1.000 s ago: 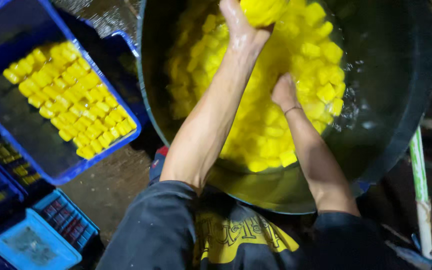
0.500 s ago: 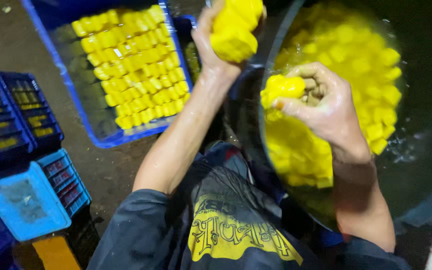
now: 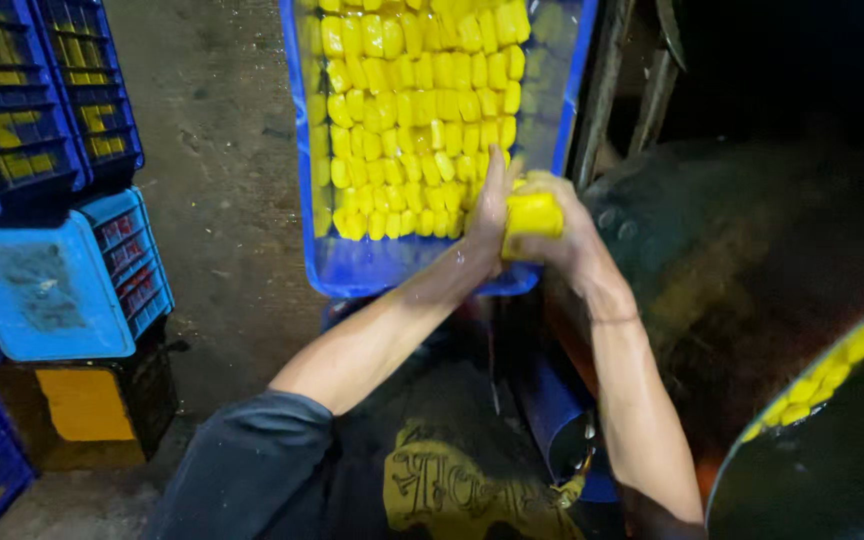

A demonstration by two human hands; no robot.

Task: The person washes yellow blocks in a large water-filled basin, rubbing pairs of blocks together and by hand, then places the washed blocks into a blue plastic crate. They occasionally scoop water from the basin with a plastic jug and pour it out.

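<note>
A blue tray [image 3: 352, 270] holds tight rows of small yellow blocks [image 3: 402, 110]. Both my hands are at the tray's near right corner. My right hand [image 3: 570, 235] is closed around a yellow block [image 3: 532, 213] at the end of the nearest row. My left hand [image 3: 492, 200] stands flat and edge-on beside that block, fingers straight and pointing up the tray, touching the last blocks of the row. At the bottom right, more yellow blocks [image 3: 822, 380] lie in a big dark round pan [image 3: 752, 260].
Dark blue crates [image 3: 42, 90] are stacked at the left, with a light blue crate [image 3: 52, 290] and a black-and-yellow one [image 3: 82, 405] below them. Grey concrete floor [image 3: 222, 200] lies between crates and tray. A blue tube [image 3: 552, 410] sits under my right arm.
Both hands left the pan and moved to the tray with yellow blocks. The view swung left, so the tray is now central and the pan sits at the right edge.
</note>
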